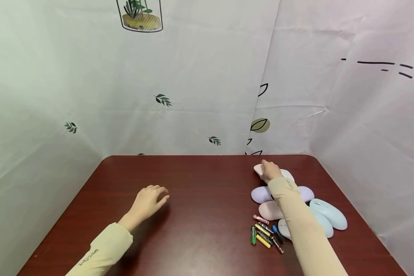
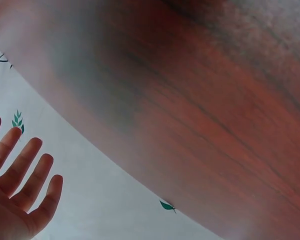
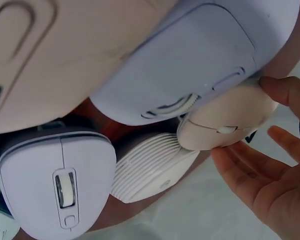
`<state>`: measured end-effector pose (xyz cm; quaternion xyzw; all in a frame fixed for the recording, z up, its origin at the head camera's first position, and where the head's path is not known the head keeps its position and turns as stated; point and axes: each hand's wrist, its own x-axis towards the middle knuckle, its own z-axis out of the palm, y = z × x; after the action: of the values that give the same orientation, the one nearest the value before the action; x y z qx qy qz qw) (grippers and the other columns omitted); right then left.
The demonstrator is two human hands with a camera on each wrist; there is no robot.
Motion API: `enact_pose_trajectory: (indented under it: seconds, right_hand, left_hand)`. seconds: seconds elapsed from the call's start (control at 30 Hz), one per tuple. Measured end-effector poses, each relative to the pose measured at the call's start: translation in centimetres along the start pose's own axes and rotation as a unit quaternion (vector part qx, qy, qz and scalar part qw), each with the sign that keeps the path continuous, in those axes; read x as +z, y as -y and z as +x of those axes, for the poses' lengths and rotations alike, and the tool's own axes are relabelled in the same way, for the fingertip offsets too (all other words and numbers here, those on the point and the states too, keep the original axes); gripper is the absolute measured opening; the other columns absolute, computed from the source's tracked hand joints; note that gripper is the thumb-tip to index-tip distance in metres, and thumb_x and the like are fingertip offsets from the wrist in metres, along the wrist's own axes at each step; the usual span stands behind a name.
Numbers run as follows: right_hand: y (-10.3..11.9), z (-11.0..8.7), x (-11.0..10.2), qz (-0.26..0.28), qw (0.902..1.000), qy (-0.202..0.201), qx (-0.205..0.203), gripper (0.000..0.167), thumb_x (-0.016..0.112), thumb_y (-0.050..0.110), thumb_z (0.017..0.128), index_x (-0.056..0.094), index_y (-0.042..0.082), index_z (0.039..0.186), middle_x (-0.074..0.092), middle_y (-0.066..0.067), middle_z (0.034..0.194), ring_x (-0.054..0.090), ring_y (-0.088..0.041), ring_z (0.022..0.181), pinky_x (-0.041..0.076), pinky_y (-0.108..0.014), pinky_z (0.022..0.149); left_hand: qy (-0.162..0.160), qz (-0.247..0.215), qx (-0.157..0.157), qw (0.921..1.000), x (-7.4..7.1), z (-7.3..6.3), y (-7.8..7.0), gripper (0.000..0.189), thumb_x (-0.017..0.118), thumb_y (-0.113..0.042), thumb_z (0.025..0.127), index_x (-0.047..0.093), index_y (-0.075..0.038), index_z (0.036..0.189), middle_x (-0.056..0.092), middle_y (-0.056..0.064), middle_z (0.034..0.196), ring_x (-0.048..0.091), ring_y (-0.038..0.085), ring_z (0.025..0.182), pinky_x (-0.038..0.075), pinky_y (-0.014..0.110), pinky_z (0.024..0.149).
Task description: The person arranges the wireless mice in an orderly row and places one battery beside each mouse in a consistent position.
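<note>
At the back right of the table, my right hand (image 1: 270, 171) pinches a pale beige computer mouse (image 3: 230, 117), thumb on one side and fingers on the other. Right beside it lies a white ribbed mouse (image 3: 152, 167). Nearer in the right wrist view are a lavender mouse (image 3: 190, 60), a second lavender one with a scroll wheel (image 3: 32, 180), and a large pinkish mouse (image 3: 85, 55). My left hand (image 1: 147, 203) hovers over the left half of the table, fingers loosely bent, holding nothing. The left wrist view shows its fingers (image 2: 27, 172) spread apart.
Light blue mice (image 1: 331, 214) lie by the right edge, partly behind my right sleeve. Several small batteries (image 1: 262, 232) of mixed colours are heaped in front of the mice. The dark red table (image 1: 193, 237) reaches back to a white printed curtain (image 1: 193, 76).
</note>
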<state>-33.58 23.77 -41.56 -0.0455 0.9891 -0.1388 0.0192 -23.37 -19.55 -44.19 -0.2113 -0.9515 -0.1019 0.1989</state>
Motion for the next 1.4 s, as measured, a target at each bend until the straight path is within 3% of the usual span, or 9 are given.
enact_pose_trajectory:
  seconds: [0.23, 0.43, 0.6, 0.83, 1.0, 1.1, 1.23, 1.3, 1.4]
  right_hand:
    - [1.2, 0.3, -0.7, -0.001, 0.9995, -0.004, -0.031, 0.064, 0.071, 0.001, 0.069, 0.046, -0.007, 0.126, 0.058, -0.033, 0.113, 0.059, -0.042, 0.097, 0.048, -0.049, 0.082]
    - [3.5, 0.7, -1.2, -0.023, 0.9942, -0.03, -0.1, 0.057, 0.072, -0.005, 0.067, 0.05, -0.008, 0.119, 0.062, -0.029, 0.105, 0.061, -0.041, 0.093, 0.049, -0.047, 0.081]
    - [5.8, 1.5, -1.0, -0.06, 0.9858, -0.046, -0.15, 0.054, 0.076, -0.004, 0.064, 0.052, -0.01, 0.111, 0.062, -0.028, 0.101, 0.059, -0.042, 0.093, 0.048, -0.046, 0.083]
    - [10.0, 1.7, 0.2, -0.12, 0.9717, -0.03, -0.201, 0.053, 0.079, 0.0, 0.067, 0.052, -0.009, 0.111, 0.06, -0.026, 0.107, 0.056, -0.04, 0.101, 0.048, -0.046, 0.088]
    - [12.4, 1.7, 1.5, -0.147, 0.9456, -0.034, -0.288, 0.051, 0.08, -0.002, 0.063, 0.053, -0.004, 0.106, 0.061, -0.021, 0.1, 0.057, -0.036, 0.094, 0.05, -0.043, 0.082]
    - [14.0, 1.8, 2.2, -0.156, 0.9273, -0.007, -0.34, 0.051, 0.079, -0.002, 0.065, 0.054, -0.001, 0.109, 0.062, -0.017, 0.103, 0.059, -0.032, 0.095, 0.05, -0.039, 0.085]
    - [16.6, 2.1, 3.2, -0.143, 0.9161, 0.038, -0.373, 0.058, 0.077, -0.002, 0.069, 0.053, 0.005, 0.122, 0.061, -0.012, 0.117, 0.059, -0.027, 0.106, 0.048, -0.034, 0.092]
    - [18.2, 2.0, 3.9, -0.143, 0.9095, 0.042, -0.388, 0.062, 0.076, -0.002, 0.071, 0.051, 0.007, 0.127, 0.059, -0.01, 0.123, 0.056, -0.025, 0.112, 0.047, -0.033, 0.095]
    - [20.2, 1.9, 4.9, -0.182, 0.8834, 0.025, -0.431, 0.066, 0.073, -0.003, 0.072, 0.049, 0.009, 0.132, 0.055, -0.009, 0.129, 0.053, -0.024, 0.119, 0.045, -0.031, 0.098]
  left_hand:
    - [0.018, -0.009, -0.018, 0.9996, -0.4, -0.4, 0.3, 0.015, 0.071, -0.022, 0.081, 0.069, -0.012, 0.091, 0.069, 0.003, 0.088, 0.063, 0.026, 0.084, 0.051, 0.04, 0.066]
    - [0.039, -0.002, -0.031, 0.9987, -1.2, -0.9, 0.3, 0.018, 0.071, -0.023, 0.082, 0.069, -0.01, 0.094, 0.069, 0.005, 0.091, 0.063, 0.028, 0.086, 0.052, 0.042, 0.067]
    - [0.044, 0.007, -0.041, 0.9982, -1.5, -1.2, 0.7, 0.014, 0.068, -0.017, 0.081, 0.069, -0.01, 0.093, 0.068, 0.005, 0.089, 0.061, 0.025, 0.079, 0.05, 0.038, 0.062]
    - [0.034, 0.008, -0.083, 0.9959, -1.7, -2.3, 1.1, 0.019, 0.067, -0.01, 0.078, 0.068, -0.009, 0.097, 0.069, 0.008, 0.089, 0.063, 0.028, 0.079, 0.048, 0.039, 0.058]
    - [0.028, 0.001, -0.114, 0.9931, -2.0, -3.0, 1.3, 0.023, 0.065, -0.008, 0.078, 0.067, -0.008, 0.101, 0.07, 0.01, 0.092, 0.064, 0.031, 0.081, 0.05, 0.042, 0.061]
    - [0.031, 0.0, -0.123, 0.992, -2.2, -3.2, 1.3, 0.023, 0.065, -0.009, 0.079, 0.068, -0.007, 0.101, 0.07, 0.011, 0.094, 0.064, 0.032, 0.082, 0.051, 0.044, 0.063]
    - [0.034, -0.008, -0.126, 0.9914, -2.4, -3.4, 1.3, 0.022, 0.065, -0.01, 0.079, 0.068, -0.007, 0.1, 0.069, 0.011, 0.094, 0.064, 0.033, 0.082, 0.051, 0.045, 0.064]
    - [0.037, -0.012, -0.127, 0.9912, -2.6, -3.6, 1.3, 0.021, 0.064, -0.01, 0.079, 0.068, -0.007, 0.1, 0.069, 0.011, 0.093, 0.064, 0.033, 0.082, 0.051, 0.046, 0.065]
    - [0.041, -0.019, -0.125, 0.9911, -2.6, -3.8, 1.1, 0.02, 0.064, -0.01, 0.079, 0.068, -0.007, 0.099, 0.069, 0.01, 0.092, 0.064, 0.032, 0.081, 0.05, 0.045, 0.064]
